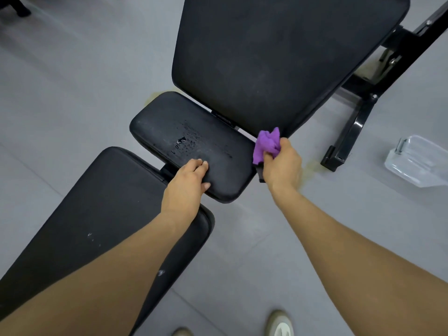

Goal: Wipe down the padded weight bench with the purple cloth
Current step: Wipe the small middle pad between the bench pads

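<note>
Grey floor (72, 93) runs all around, smooth and pale, with a faint yellowish stain beside the black steel frame (358, 112) of the weight bench (278, 57). The bench itself is made of three black padded sections: a wide back pad at the far end, a small middle seat pad (169, 132), and a long pad (101, 214) nearest the person.

From the head camera, looking down: the left hand (188, 183) rests on the near edge of the seat pad, fingers bent over the padding and thumb along the pad's side, holding nothing else. Just beyond its fingertips, water droplets (186, 141) bead on the middle of that pad.

The right hand (282, 163) is off the right edge of the seat pad, its fingers closed round the purple cloth (265, 144). The cloth is bunched up, sticking out above the hand and hanging a little below it, right at the corner where the seat pad meets the back pad. Whether it touches the padding I can't quite tell. The two hands are apart, with the seat pad's right half between them.

Out on the floor to the right, well apart from the bench, lies a clear plastic container (417, 161). At the bottom edge, the tips of two pale shoes (278, 323) show.
</note>
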